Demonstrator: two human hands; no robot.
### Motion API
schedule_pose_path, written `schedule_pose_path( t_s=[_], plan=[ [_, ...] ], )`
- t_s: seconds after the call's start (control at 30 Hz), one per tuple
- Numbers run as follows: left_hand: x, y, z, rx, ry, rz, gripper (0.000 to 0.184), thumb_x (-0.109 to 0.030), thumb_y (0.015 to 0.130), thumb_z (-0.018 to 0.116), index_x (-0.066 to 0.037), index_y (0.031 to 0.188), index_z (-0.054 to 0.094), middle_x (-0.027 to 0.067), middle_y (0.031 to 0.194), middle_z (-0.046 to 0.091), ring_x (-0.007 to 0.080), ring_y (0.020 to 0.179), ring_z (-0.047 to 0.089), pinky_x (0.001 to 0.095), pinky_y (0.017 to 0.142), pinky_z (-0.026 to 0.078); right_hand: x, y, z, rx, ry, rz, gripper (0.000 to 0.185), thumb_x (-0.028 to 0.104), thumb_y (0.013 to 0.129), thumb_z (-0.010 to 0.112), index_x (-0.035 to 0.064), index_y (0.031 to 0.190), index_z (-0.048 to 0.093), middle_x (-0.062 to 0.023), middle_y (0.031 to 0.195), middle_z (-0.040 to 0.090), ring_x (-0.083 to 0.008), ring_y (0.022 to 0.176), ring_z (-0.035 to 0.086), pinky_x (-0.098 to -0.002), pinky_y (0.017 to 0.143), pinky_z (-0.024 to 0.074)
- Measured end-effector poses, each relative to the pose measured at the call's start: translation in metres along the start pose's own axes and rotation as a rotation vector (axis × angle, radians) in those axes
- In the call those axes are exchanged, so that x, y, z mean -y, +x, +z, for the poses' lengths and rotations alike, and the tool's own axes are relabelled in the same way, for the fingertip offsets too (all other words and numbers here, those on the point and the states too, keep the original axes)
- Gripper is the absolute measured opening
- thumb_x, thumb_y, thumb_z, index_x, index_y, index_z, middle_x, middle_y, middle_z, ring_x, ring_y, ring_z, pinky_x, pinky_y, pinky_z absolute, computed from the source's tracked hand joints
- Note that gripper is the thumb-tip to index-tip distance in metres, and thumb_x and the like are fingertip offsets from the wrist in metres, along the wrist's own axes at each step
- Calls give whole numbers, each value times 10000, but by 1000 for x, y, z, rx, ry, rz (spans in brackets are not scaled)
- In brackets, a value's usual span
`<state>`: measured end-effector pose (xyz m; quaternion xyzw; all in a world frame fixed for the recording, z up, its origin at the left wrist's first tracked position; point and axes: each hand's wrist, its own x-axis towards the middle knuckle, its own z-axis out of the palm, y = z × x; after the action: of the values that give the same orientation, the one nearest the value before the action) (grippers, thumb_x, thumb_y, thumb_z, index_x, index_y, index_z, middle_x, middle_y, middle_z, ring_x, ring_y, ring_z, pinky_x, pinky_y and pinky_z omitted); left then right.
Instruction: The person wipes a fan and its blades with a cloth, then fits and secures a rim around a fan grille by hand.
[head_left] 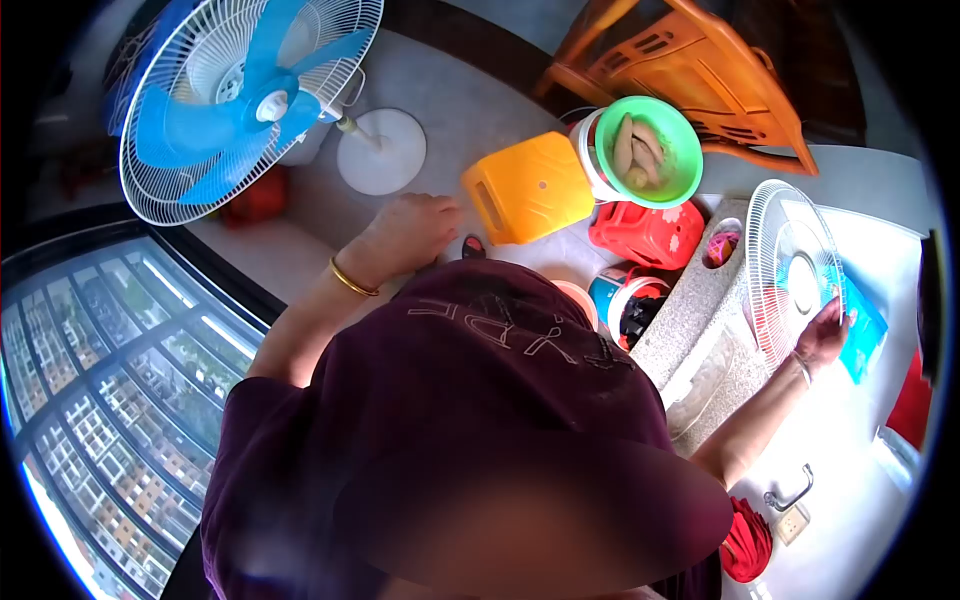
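Shirt lettering — not legible.

One head-worn camera looks steeply down and forward from just above the shirt, which is nearest and fills the lower middle. Its very wide lens bends straight lines and darkens the corners. The view reaches past the floor's left edge to the window, and rightward to the grille along the sink's outer edge.
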<state>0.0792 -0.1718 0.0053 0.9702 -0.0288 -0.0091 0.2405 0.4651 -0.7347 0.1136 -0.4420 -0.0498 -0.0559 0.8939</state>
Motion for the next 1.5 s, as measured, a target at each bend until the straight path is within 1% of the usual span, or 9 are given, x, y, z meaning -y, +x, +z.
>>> schedule_pose_path(
  t_s=[0.2,0.33,0.47,0.77,0.87,0.93,1.03,1.23,1.5],
  plan=[
    [0,-26,16,-38,-140,-153,126,-165,767,551,-46,809,544,89,816,559,293,763,559,380,639,462,-11,-47,125,109,-125,429,260,86,860,522,-145,978,504,-203,935,596,-234,879,599,-290,834,511],
    [15,-38,29,-199,-339,-254,197,-187,783,562,-46,919,584,127,879,594,302,826,566,367,678,472,-72,-83,193,236,-431,690,232,142,858,523,1,1041,540,-80,973,611,-169,843,606,-280,755,515],
    [17,-52,32,-258,-414,-432,203,-166,807,557,-32,956,588,123,842,609,251,815,597,335,688,474,-152,-90,224,702,-515,1011,272,172,840,534,7,1056,541,-66,968,604,-182,867,595,-308,721,497],
    [57,-94,87,-760,-1261,-771,357,-120,839,556,-44,1185,508,13,992,575,80,867,516,238,767,435,-224,-189,309,1469,-1103,833,238,178,824,572,-7,970,603,-31,877,612,-85,753,563,-210,679,441],
    [26,-106,64,-803,-1101,-793,510,-110,825,568,-19,1286,369,77,1196,475,142,1056,467,288,880,390,-213,-218,318,1793,-1048,568,228,178,802,586,-27,898,615,-84,771,635,-104,700,578,-250,609,451],
    [15,-109,43,-915,-507,-565,640,-185,797,613,-13,1321,288,155,1325,342,251,1192,382,373,951,335,-208,-232,320,1914,-1139,599,242,231,767,576,-11,762,596,-97,599,546,-126,565,528,-282,534,407],
    [-3,-103,10,-787,-150,-282,741,-266,761,647,-44,1345,250,166,1402,219,318,1279,242,417,1025,219,-216,-242,301,2032,-1091,521,228,220,757,579,-7,739,583,-102,579,522,-155,548,510,-299,528,396],
    [-2,-92,-2,-204,-620,-206,479,-301,714,682,-13,1079,566,154,951,616,283,885,593,347,798,443,-226,-248,263,1958,-1066,800,201,196,753,602,-4,773,588,-79,599,537,-114,551,495,-274,519,394],
    [-2,-26,31,292,-414,-60,311,-368,723,624,-65,792,634,127,706,601,301,685,586,376,603,450,-239,-282,178,1584,-1164,726,235,256,733,613,32,802,630,-124,695,608,-214,649,576,-317,597,431]
  ],
)
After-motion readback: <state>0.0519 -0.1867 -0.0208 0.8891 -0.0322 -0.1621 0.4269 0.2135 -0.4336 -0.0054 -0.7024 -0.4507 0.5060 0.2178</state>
